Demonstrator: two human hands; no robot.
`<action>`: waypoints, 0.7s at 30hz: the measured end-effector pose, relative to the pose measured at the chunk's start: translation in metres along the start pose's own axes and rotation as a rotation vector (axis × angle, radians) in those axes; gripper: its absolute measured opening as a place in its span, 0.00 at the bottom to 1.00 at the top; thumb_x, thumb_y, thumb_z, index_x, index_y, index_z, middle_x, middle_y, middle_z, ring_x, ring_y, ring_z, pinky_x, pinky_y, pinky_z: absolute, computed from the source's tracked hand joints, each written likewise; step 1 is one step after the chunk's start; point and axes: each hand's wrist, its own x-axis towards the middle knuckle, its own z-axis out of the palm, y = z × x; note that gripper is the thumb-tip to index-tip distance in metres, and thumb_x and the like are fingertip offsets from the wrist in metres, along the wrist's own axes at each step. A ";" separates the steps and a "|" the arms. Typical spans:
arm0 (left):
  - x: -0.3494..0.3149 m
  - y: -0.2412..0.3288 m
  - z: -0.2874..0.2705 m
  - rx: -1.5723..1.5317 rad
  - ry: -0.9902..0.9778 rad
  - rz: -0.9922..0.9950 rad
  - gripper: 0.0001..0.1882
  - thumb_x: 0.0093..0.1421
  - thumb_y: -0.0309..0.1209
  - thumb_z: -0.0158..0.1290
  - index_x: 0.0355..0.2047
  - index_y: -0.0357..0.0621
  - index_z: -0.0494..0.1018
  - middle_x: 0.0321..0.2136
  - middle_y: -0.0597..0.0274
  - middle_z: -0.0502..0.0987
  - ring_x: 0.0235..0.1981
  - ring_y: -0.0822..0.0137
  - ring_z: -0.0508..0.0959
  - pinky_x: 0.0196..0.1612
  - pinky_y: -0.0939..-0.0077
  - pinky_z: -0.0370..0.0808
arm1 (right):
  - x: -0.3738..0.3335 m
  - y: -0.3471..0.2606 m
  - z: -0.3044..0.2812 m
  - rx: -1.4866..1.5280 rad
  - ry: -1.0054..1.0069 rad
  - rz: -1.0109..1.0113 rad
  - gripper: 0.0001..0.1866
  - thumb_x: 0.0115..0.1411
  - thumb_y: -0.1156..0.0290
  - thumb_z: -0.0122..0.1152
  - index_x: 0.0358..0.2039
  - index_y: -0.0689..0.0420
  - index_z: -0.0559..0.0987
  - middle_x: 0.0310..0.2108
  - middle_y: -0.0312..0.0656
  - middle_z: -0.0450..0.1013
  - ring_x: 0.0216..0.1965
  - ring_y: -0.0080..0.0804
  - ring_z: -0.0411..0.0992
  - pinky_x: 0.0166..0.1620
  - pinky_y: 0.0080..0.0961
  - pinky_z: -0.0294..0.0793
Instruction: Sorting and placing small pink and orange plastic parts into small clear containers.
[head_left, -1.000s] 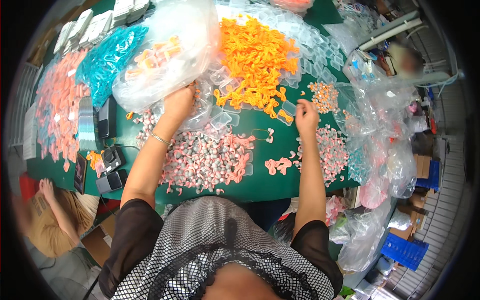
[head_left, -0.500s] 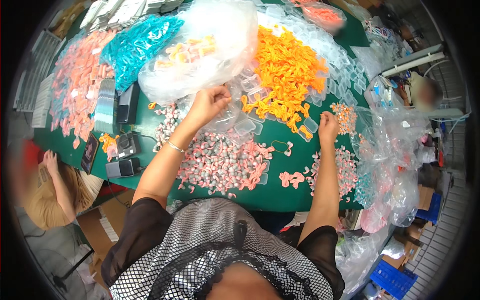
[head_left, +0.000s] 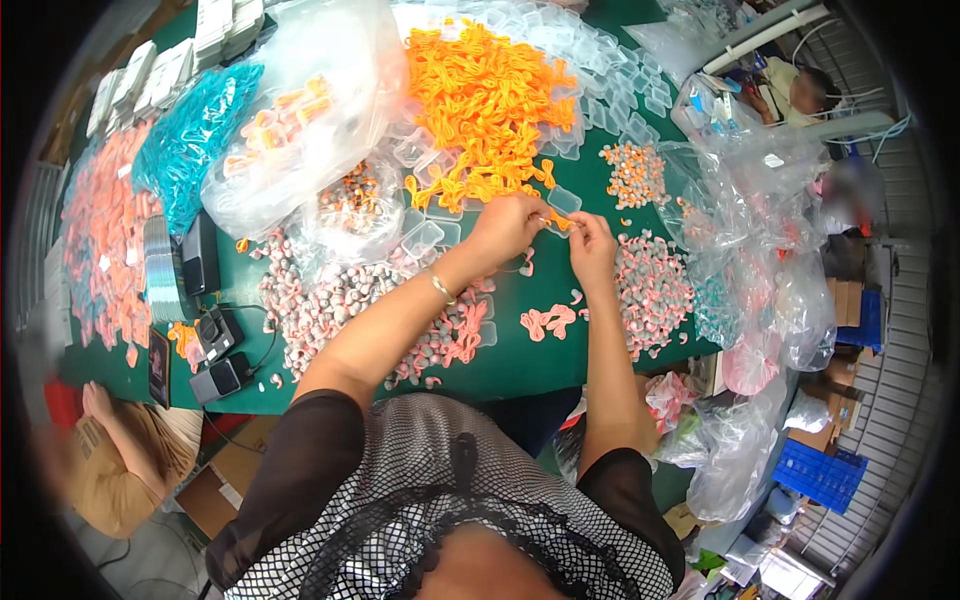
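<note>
My left hand (head_left: 508, 230) and my right hand (head_left: 592, 246) meet over the middle of the green table, fingertips pinched. An orange cord bundle (head_left: 559, 221) stretches between them, gripped at its two ends; anything smaller in the fingers is hidden. Just beyond the hands sits a clear plastic box (head_left: 564, 200). Past my left hand rises a large heap of looped orange cords (head_left: 485, 105). Nearer me lie pink cord bundles (head_left: 547, 321). Small grey-and-pink pieces (head_left: 335, 310) spread under my left forearm, and a second pile of them (head_left: 653, 290) lies right of my right hand.
A pile of small orange-and-grey pieces (head_left: 634, 174) sits at the right. Many clear boxes (head_left: 615, 85) cover the back. Farther left are a clear bag (head_left: 300, 130), a teal bag (head_left: 195, 140), pink packets (head_left: 105, 255) and black devices (head_left: 220, 378). Other people sit nearby.
My left hand has come away from the clear bags and moved right to meet my right hand. An orange cord bundle now shows between them. The whole view has shifted.
</note>
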 end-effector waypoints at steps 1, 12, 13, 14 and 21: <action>0.004 -0.001 0.007 0.199 0.027 0.078 0.06 0.53 0.26 0.57 0.32 0.41 0.78 0.29 0.54 0.79 0.32 0.58 0.80 0.38 0.68 0.77 | -0.001 -0.004 0.002 -0.001 0.003 0.005 0.08 0.55 0.81 0.57 0.36 0.60 0.77 0.31 0.40 0.71 0.24 0.26 0.69 0.30 0.22 0.71; 0.016 -0.018 0.037 0.482 0.009 0.105 0.05 0.51 0.28 0.54 0.28 0.46 0.79 0.28 0.54 0.74 0.32 0.52 0.78 0.34 0.61 0.76 | -0.001 -0.012 0.011 -0.395 -0.021 -0.120 0.08 0.52 0.74 0.63 0.33 0.55 0.76 0.29 0.41 0.73 0.32 0.41 0.73 0.36 0.39 0.68; 0.017 -0.016 0.036 0.490 -0.013 0.084 0.05 0.50 0.28 0.55 0.27 0.45 0.79 0.30 0.54 0.74 0.33 0.53 0.78 0.35 0.61 0.76 | -0.001 -0.013 0.012 -0.462 -0.030 -0.150 0.07 0.51 0.74 0.63 0.33 0.54 0.77 0.29 0.41 0.73 0.34 0.41 0.73 0.37 0.40 0.66; 0.017 -0.015 0.036 0.497 -0.035 0.063 0.05 0.49 0.29 0.55 0.27 0.44 0.79 0.31 0.55 0.75 0.35 0.54 0.79 0.35 0.61 0.77 | -0.003 -0.014 0.013 -0.463 -0.031 -0.150 0.07 0.51 0.74 0.63 0.33 0.54 0.77 0.29 0.41 0.73 0.34 0.41 0.73 0.37 0.40 0.66; 0.018 -0.018 0.040 0.393 0.001 0.008 0.05 0.49 0.28 0.55 0.27 0.45 0.79 0.32 0.54 0.75 0.35 0.53 0.79 0.36 0.61 0.77 | -0.005 -0.013 0.020 -0.489 0.070 -0.189 0.05 0.52 0.73 0.62 0.31 0.53 0.77 0.30 0.38 0.71 0.37 0.40 0.71 0.38 0.39 0.66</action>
